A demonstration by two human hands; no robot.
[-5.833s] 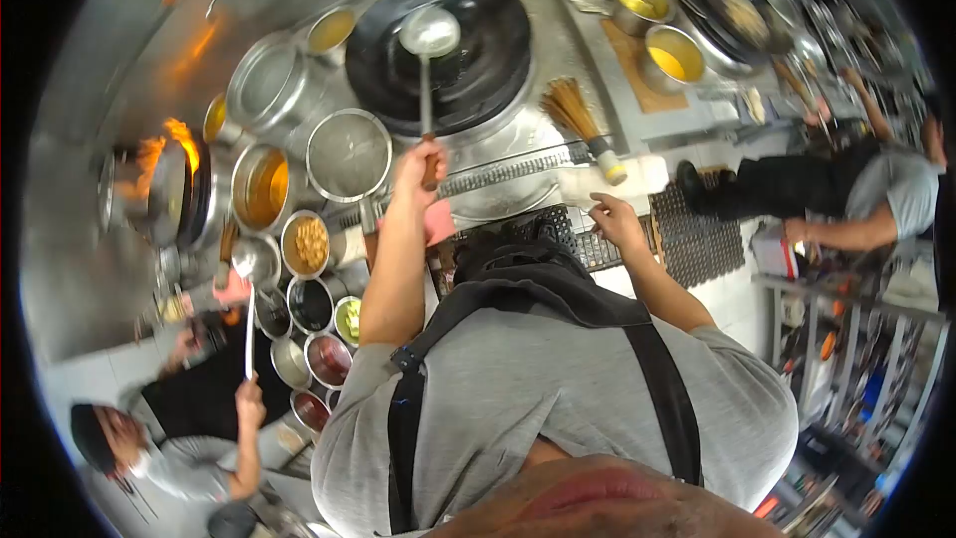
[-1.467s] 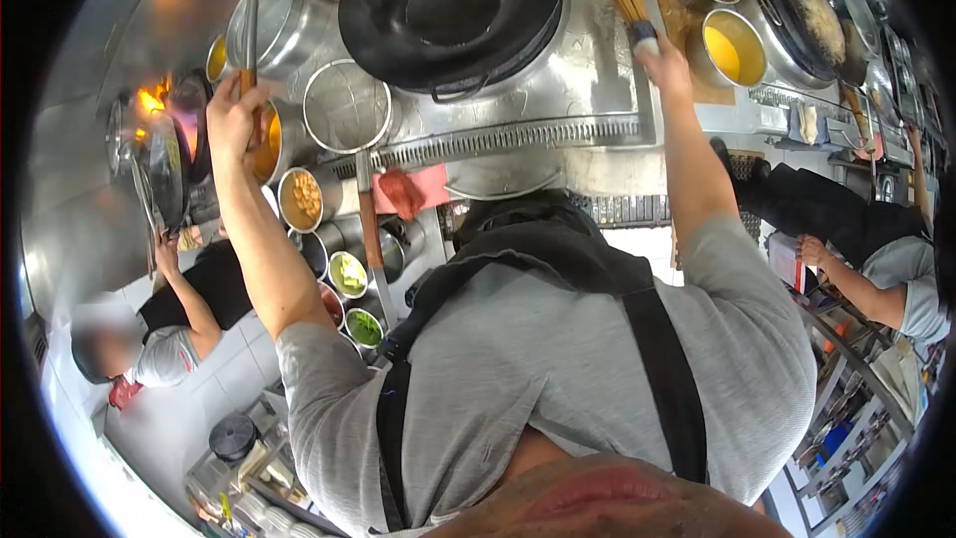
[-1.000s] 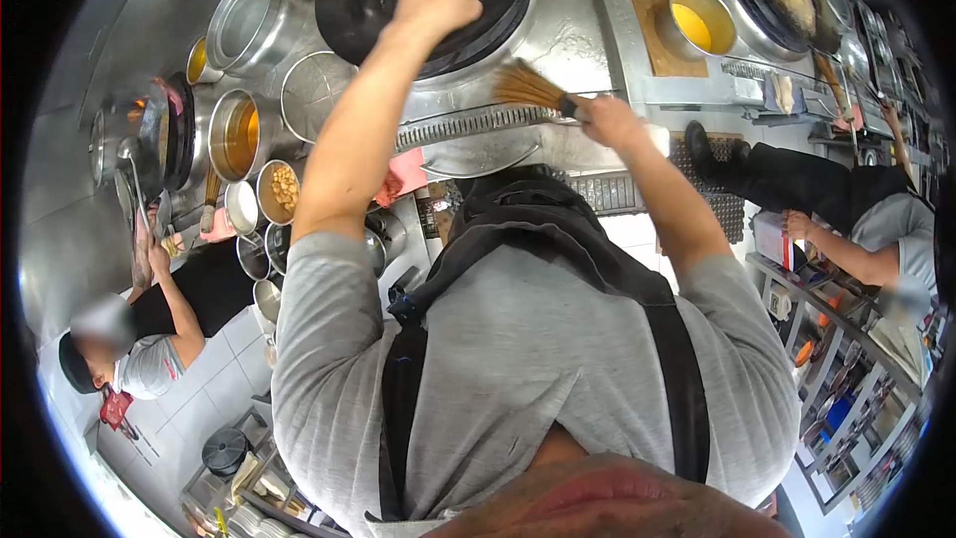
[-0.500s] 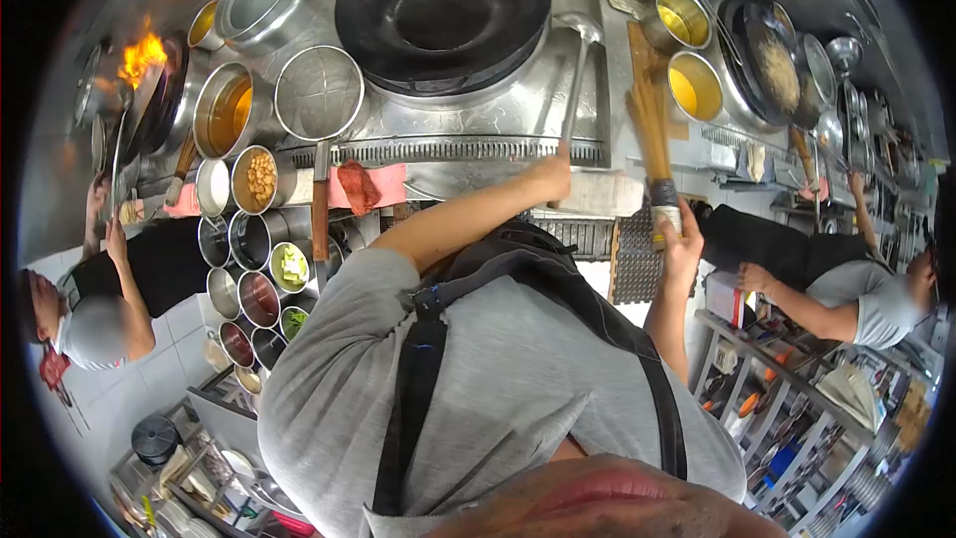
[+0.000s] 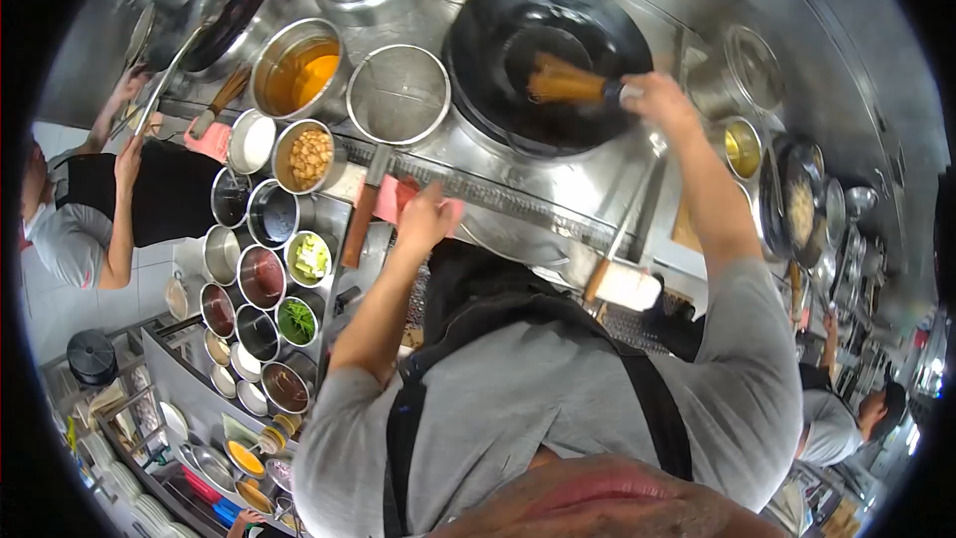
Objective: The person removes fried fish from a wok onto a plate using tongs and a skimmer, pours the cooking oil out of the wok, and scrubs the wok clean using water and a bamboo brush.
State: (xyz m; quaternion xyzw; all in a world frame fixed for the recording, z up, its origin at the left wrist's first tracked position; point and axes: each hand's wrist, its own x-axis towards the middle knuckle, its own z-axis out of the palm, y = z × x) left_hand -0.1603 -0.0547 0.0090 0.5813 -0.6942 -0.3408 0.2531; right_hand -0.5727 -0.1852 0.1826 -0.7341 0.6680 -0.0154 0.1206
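Note:
My right hand (image 5: 659, 102) is closed round the handle of a bamboo wok brush (image 5: 570, 85), its bristles inside the black wok (image 5: 607, 40). The bristles are smeared by motion. Down at the stove's front edge, my left hand (image 5: 423, 224) grips a red cloth (image 5: 405, 193) that lies on a pink cloth (image 5: 386, 201). A long ladle (image 5: 627, 209) with a wooden handle end rests on the steel, right of the wok. Just left of the wok stands a round strainer (image 5: 398, 100) with a wooden handle.
Metal pots hold orange liquid (image 5: 317, 70), brown nuts or beans (image 5: 307, 157) and white powder (image 5: 257, 142). Several ingredient tins, one with chopped greens (image 5: 297, 319), stand at the left. A co-worker (image 5: 75, 209) works at the left; another person (image 5: 846, 418) is at the right.
My right hand has brought the brush from the right side into the wok. My left hand has let go of the ladle and moved left to the red cloth. The view has turned.

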